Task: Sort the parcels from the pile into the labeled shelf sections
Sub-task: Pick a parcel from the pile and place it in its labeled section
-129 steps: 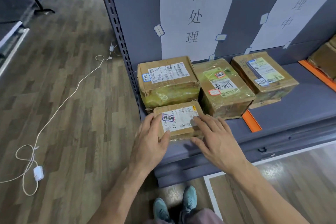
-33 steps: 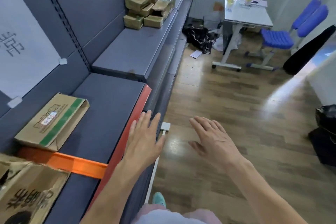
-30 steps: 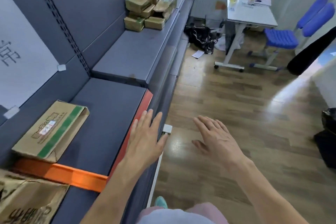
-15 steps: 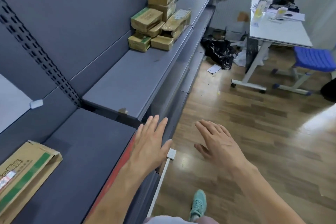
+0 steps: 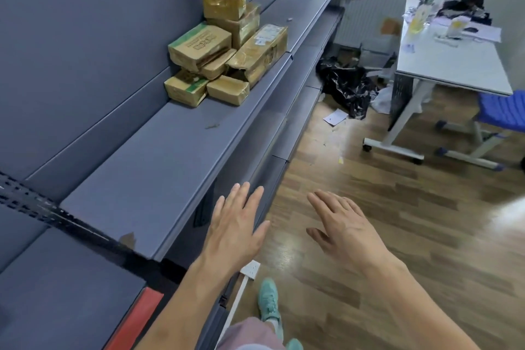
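Both empty: left hand (image 5: 235,224) & right hand (image 5: 343,231) are flat, fingers (image 5: 242,193) spread wide, holding nothing, out by the front edge of the long grey metal shelf (image 5: 159,156). The pile of brown tape-wrapped cardboard parcels (image 5: 227,45) sits further along that shelf against the back panel, well apart from me. I'd close in first, then lift the topmost yellow-brown box (image 5: 224,1) w/ both hands so the stack doesn't tip, and read its label before carrying.

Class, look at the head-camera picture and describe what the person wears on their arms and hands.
Nothing shows on either. The left hand and right hand are bare: no gloves, rings or watch. The left forearm and right forearm are uncovered to the frame's edge; no sleeve appears.
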The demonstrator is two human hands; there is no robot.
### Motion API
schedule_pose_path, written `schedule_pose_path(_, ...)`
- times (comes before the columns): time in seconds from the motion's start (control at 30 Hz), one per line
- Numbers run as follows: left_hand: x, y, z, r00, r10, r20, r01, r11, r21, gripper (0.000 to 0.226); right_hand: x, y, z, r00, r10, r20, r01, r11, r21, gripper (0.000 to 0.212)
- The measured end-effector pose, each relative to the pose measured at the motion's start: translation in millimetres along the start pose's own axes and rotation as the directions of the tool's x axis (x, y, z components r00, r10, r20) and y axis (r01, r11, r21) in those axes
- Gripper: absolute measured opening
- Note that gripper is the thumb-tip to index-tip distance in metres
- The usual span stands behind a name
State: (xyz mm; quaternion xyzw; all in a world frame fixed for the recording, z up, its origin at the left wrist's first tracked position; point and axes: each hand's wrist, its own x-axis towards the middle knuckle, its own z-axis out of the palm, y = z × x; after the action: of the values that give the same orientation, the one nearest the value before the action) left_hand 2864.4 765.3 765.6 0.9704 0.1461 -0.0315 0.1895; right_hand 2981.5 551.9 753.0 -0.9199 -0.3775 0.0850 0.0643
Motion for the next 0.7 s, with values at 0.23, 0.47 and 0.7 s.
schedule_pose_path(0.23,119,-14,-7,0.999,-0.048,-0.003,0.048,0.998,-0.043,0.069,104,37,-17,1.0,-0.028,0.012,0.028,0.999,-0.029,0.068)
schedule_pose_path(0.47,197,-39,-33,0.995,-0.094,-0.015,0.093,0.994,-0.062,0.07,209,47,-33,0.995,-0.097,0.02,0.097,0.995,-0.029,0.069)
schedule_pose_path(0.7,228,-81,-49,0.946,-0.318,-0.057,0.311,0.945,-0.104,0.07,305,33,-38,0.948,-0.307,0.078,0.31,0.95,-0.032,0.073)
